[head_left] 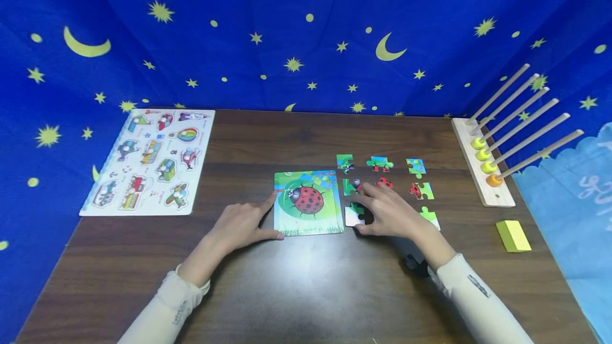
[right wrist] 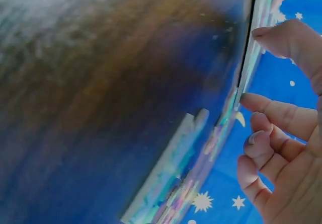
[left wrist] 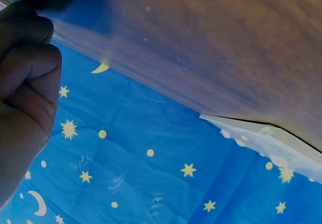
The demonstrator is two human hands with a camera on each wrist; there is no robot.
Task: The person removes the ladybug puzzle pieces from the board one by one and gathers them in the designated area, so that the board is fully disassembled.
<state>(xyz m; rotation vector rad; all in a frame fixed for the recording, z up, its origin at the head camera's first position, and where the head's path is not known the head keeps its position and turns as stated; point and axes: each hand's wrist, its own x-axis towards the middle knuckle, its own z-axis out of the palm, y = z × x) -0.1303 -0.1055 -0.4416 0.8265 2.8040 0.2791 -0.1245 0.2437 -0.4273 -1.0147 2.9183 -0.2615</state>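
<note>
A square picture card [head_left: 309, 211] with a red ladybug lies flat on the table. My left hand [head_left: 243, 223] rests at its left side, index finger against the left edge and thumb at the lower left corner. Just right of the card, my right hand [head_left: 389, 211] holds a green and white jigsaw piece [head_left: 353, 218] between thumb and index finger. Its other fingers are bent, as the right wrist view shows. Loose ladybug pieces lie about this hand, among them a top-row piece [head_left: 380, 163] and a right-column piece [head_left: 422, 190]. The hand partly covers some.
A white board with vehicle pictures [head_left: 158, 161] lies at the back left. At the right stands a wooden peg rack [head_left: 483, 163] with yellow and orange beads, and nearer is a yellow block [head_left: 513, 236]. A blue starry curtain [head_left: 268, 31] hangs behind the table.
</note>
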